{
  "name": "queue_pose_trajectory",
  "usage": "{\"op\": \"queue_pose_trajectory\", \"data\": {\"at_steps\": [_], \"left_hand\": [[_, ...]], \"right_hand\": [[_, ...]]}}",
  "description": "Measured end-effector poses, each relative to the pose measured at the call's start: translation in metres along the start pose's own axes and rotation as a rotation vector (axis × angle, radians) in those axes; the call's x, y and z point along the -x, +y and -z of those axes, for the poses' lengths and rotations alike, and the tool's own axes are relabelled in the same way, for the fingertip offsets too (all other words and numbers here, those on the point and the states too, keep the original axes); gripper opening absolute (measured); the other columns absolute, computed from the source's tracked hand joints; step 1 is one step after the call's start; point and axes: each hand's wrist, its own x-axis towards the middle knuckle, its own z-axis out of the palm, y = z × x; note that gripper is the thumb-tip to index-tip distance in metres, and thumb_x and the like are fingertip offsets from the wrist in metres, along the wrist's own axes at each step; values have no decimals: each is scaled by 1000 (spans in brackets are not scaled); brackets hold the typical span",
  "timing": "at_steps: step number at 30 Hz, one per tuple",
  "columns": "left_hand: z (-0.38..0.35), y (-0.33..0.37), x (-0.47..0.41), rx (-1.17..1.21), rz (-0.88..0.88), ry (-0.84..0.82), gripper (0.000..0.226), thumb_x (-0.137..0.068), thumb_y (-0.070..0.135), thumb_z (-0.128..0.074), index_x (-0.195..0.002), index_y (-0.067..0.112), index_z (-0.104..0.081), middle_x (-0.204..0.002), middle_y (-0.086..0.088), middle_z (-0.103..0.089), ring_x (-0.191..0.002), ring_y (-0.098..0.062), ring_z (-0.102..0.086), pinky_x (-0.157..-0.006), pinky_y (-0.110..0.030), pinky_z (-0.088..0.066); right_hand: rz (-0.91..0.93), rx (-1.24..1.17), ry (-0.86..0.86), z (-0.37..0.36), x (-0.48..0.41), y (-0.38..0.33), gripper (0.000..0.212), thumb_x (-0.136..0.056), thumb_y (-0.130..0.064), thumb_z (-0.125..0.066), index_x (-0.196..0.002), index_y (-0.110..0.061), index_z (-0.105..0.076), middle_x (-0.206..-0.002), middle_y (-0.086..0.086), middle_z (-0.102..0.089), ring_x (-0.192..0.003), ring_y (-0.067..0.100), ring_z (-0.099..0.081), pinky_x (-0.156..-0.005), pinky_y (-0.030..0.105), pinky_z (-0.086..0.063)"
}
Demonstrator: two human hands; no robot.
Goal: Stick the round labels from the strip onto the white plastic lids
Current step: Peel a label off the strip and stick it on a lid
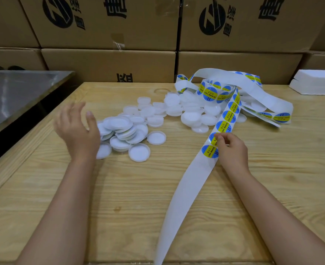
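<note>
Here the right hand [232, 150] pinches a round label [213, 139] on the strip [188, 184], while the left hand [77, 129] hovers released beside the white lids [138, 152].

Round white plastic lids [128, 131] are lying in a loose scattered pile, and a white strip [184, 188] is trailing out of a tangle beside them, carrying round blue-and-yellow labels [209, 151].

I log as unclear: left hand [77, 131] fingers [72, 109] blurred, strip [177, 197] end cut off below, one label [212, 139] half hidden under right hand [232, 152].
</note>
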Motion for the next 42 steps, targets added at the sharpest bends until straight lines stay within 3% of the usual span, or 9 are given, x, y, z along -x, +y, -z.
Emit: {"op": "queue_pose_trajectory", "data": {"at_steps": [3,6,11,14,18,23,32,39,42], "left_hand": [[-11,45,7,159,-292,-42,22,-90,2,-49,-105,-2,-65,-106,-16,-66,-101,-36,-60,-93,-42,-38],[-26,97,32,310,-372,-350,23,-86,-1,-53,-104,-1,-67,-103,-14,-69,-98,-32,-63,-90,-33,-37],[-52,134,85,242,-501,-1019,42,-99,26,-41,-141,23,-40,-151,1,-35,-142,-15,-23,-115,-36,-14],[-55,131,99,182,-535,-1187,40,-102,30,-29,-141,28,-39,-148,8,-38,-143,-11,-18,-114,-39,-6],[-58,132,98,249,-542,-1028,33,-99,27,-40,-127,24,-57,-115,1,-64,-108,-20,-54,-96,-36,-32],[-65,134,106,252,-535,-940,31,-88,31,-61,-117,21,-66,-107,-5,-59,-101,-23,-50,-91,-34,-34],[-67,137,102,287,-583,-1084,41,-86,14,-58,-128,15,-56,-120,-3,-60,-109,-24,-52,-89,-38,-40],[-63,136,104,383,-379,-988,28,-82,18,-66,-109,18,-62,-70,12,-53,-76,-18,-48,-68,-26,-30],[-60,136,106,419,-326,-991,22,-82,19,-67,-103,16,-63,-72,8,-54,-75,-13,-47,-66,-25,-32]], "right_hand": [[4,24,13,0,0,0,22,-93,-11,-44,-95,-19,-65,-97,-1,-63,-89,14,-56,-65,18,-38],[30,30,23,0,1,0,21,-94,-14,-45,-96,-21,-64,-90,-5,-60,-82,10,-52,-55,4,-34],[69,145,-20,-1,3,1,37,-98,-28,-40,-70,-7,-51,-73,14,-58,-72,28,-51,-59,34,-32],[103,265,-26,-2,4,0,40,-99,-31,-38,-62,-15,-41,-73,19,-59,-73,36,-53,-62,38,-38],[158,322,-16,-4,6,-1,41,-99,-30,-37,-75,-3,-57,-76,19,-62,-76,38,-55,-65,43,-44],[189,316,-18,-4,6,-3,43,-99,-29,-35,-79,-2,-62,-77,16,-65,-76,35,-56,-68,44,-45],[205,273,-15,-5,7,-3,43,-99,-29,-38,-74,-2,-61,-74,14,-67,-72,33,-57,-67,44,-46],[159,235,-8,-5,8,-4,41,-99,-34,-37,-74,-14,-63,-76,10,-69,-76,30,-60,-70,42,-48],[114,217,-5,-5,7,-5,45,-99,-38,-34,-72,-17,-64,-76,7,-69,-78,29,-61,-72,40,-47]]}}
